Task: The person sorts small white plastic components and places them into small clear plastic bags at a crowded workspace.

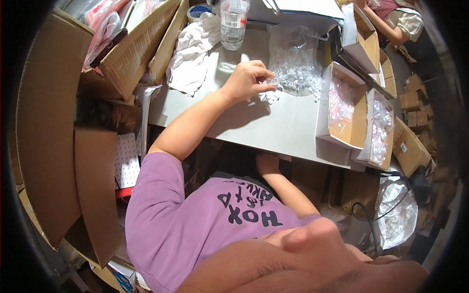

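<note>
My left hand [250,80] reaches over the grey table [288,124], thumb and fingers pinched on a small clear plastic piece [271,82], which looks ring-like. Just below those fingertips lie a few loose small white pieces [269,97]. Beside them, a clear plastic bag [291,41] lies on the table, with many small clear and whitish pieces [299,78] at its mouth. Down at the table's near edge is my right hand [267,163]; its fingers are hidden at the edge, so their grip does not show.
A water bottle [233,27], a white cloth [190,58] and a tape roll [199,11] stand at the back left. Open cardboard boxes [341,132] with small bagged parts line the right side. Tall cartons [51,122] crowd my left. Another person's arm [386,27] shows at the far right.
</note>
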A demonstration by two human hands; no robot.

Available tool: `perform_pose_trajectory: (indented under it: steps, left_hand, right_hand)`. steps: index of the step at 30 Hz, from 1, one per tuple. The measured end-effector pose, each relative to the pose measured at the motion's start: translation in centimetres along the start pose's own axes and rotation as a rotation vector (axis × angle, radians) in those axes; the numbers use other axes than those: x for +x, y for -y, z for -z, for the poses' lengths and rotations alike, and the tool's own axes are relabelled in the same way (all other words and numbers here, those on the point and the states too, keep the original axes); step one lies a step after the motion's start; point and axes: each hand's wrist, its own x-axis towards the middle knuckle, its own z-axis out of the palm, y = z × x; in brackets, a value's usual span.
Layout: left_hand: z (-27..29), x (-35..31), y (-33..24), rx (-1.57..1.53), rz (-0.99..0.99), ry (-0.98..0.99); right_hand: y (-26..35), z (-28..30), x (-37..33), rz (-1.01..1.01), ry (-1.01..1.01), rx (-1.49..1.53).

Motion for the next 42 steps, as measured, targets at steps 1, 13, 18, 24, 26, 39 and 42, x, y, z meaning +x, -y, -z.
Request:
perform_pose_trajectory:
  steps: [1,13,18,24,26,39,42]
  left_hand:
    - [-0.1,0.0,0.0,-0.011,0.001,-0.002]
    - [0.3,-0.2,-0.8,-0.056,-0.009,0.100]
    - [0.5,0.2,-0.4,-0.125,0.015,0.113]
    - [0.5,0.3,0.0,-0.282,0.114,0.109]
    - [0.8,0.2,-0.1,-0.287,0.139,0.129]
    - [1.5,0.4,0.1,-0.496,0.415,0.256]
    - [1.2,0.2,-0.1,-0.667,0.399,0.146]
  right_hand:
    - [-0.1,0.1,-0.1,-0.008,-0.008,0.021]
    - [-3.4,22.5,-3.6,0.615,-0.444,0.836]
    - [-4.5,26.9,2.8,0.506,-0.942,0.573]
    - [-4.4,27.3,5.3,0.588,-0.925,0.423]
    - [-4.4,27.0,5.8,0.606,-0.889,0.469]
    - [-4.9,25.8,6.0,0.592,-0.714,0.638]
    - [-5.0,25.8,6.0,0.540,-0.692,0.744]
